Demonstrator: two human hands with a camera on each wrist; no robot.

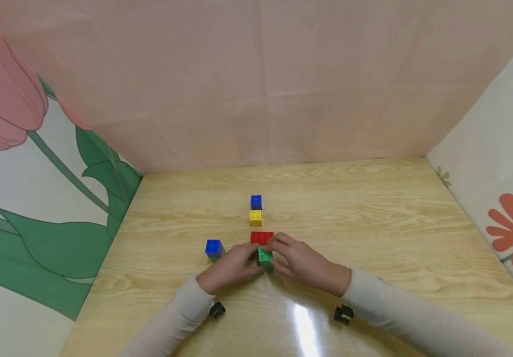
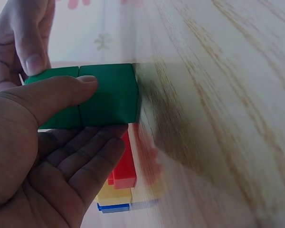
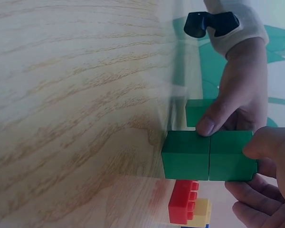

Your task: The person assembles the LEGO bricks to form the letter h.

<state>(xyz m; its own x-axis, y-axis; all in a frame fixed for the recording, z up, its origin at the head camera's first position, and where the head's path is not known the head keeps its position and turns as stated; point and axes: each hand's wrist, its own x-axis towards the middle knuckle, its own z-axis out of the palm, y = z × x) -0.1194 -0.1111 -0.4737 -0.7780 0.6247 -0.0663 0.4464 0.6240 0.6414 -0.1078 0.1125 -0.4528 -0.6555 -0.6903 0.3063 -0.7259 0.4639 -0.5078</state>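
Two green toy bricks [image 1: 265,256] stand stacked in front of the person, between the hands. In the left wrist view, the left hand [image 1: 233,270] pinches the lower green brick [image 2: 111,102] with its thumb on one side and fingers behind. From the other side, the right hand [image 1: 307,263] holds the upper green brick [image 3: 232,156] between thumb and fingers. A thin seam shows between the two bricks. Just beyond them lies a red brick [image 1: 261,237], its studs up.
Farther back on the wooden table [image 1: 372,213] sit a yellow brick [image 1: 255,218] and a blue brick [image 1: 256,202], roughly in line with the red one. Left of the left hand stands another blue brick [image 1: 213,247] on top of a green brick [image 3: 197,111].
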